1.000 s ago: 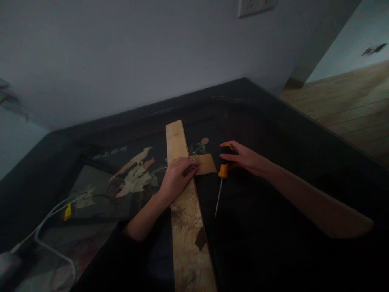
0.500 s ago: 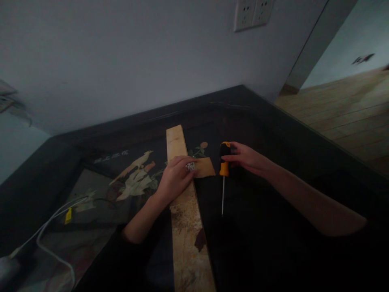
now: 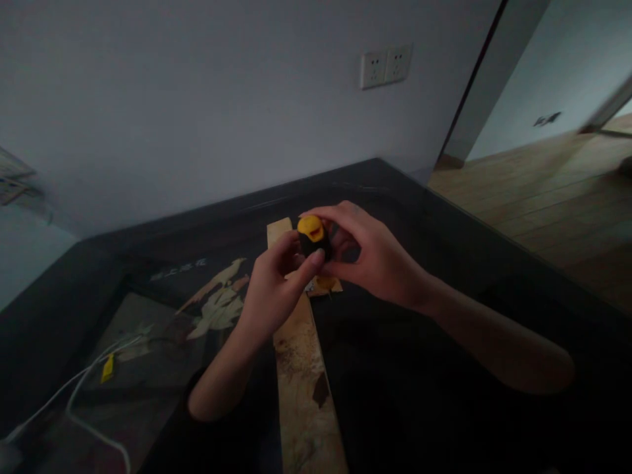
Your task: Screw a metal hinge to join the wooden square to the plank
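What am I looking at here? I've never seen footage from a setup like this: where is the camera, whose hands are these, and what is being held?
The camera sits on a person's head, looking forward and down, so both bare arms are the wearer's own. The right hand grips a screwdriver by its black and orange handle, end toward the camera; the left hand touches it too. Below them a long wooden plank lies on a dark table, with a small wood piece beside it. White cables lie at the left. A wall socket is behind.

Single head-worn camera looks forward and down, close over the dark table [image 3: 444,276].
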A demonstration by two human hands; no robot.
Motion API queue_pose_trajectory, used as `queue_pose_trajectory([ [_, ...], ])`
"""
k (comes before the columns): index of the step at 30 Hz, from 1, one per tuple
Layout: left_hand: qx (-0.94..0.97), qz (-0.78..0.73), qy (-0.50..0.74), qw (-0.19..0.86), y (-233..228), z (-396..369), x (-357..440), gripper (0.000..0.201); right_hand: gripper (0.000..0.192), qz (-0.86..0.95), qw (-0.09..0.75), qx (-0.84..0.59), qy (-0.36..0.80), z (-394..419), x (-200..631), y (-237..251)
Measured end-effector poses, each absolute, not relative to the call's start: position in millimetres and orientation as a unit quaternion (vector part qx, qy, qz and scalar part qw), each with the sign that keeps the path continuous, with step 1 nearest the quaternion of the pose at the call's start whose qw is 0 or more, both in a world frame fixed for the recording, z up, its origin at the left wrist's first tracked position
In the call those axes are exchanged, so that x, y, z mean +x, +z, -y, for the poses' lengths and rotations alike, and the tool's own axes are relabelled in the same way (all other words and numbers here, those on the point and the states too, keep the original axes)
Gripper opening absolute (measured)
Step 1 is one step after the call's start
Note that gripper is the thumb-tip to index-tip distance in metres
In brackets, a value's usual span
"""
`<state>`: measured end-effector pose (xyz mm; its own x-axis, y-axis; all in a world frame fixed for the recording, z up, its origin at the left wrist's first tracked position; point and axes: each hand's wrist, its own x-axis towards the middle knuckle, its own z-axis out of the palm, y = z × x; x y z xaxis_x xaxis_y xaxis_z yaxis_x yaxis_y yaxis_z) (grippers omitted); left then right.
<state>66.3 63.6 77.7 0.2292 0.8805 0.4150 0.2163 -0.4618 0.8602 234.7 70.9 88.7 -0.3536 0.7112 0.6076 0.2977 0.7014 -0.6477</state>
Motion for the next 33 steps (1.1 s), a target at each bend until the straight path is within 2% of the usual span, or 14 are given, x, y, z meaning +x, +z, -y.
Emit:
queue_pose_trajectory([
  [4, 0.709, -0.395, 0.519, 0.268, 97, -56, 66, 0.029, 0.049, 0.822, 0.472, -0.295, 0.121, -63, 228, 102],
  [8, 0.684, -0.376, 0.57, 0.256, 109, -54, 54, 0.027, 0.054, 0.784, 0.524, -0.285, 0.174, -68, 235, 89],
  [11, 0.662, -0.358, 0.618, 0.226, 115, -55, 44, 0.021, 0.03, 0.704, 0.571, -0.347, 0.242, -81, 243, 49],
  [14, 0.655, -0.316, 0.661, 0.185, 116, -58, 40, 0.019, 0.006, 0.719, 0.481, -0.411, 0.287, -95, 243, 1],
  [17, 0.661, -0.301, 0.663, 0.183, 111, -64, 43, 0.022, 0.013, 0.768, 0.371, -0.42, 0.31, -105, 232, -31],
  [19, 0.667, -0.314, 0.649, 0.189, 106, -67, 45, 0.023, 0.02, 0.786, 0.338, -0.422, 0.299, -108, 222, -41],
  [23, 0.683, -0.312, 0.63, 0.196, 99, -71, 50, 0.022, 0.023, 0.788, 0.333, -0.431, 0.288, -111, 209, -45],
  [33, 0.705, -0.308, 0.606, 0.2, 89, -76, 55, 0.021, 0.011, 0.763, 0.359, -0.433, 0.319, -109, 204, -50],
])
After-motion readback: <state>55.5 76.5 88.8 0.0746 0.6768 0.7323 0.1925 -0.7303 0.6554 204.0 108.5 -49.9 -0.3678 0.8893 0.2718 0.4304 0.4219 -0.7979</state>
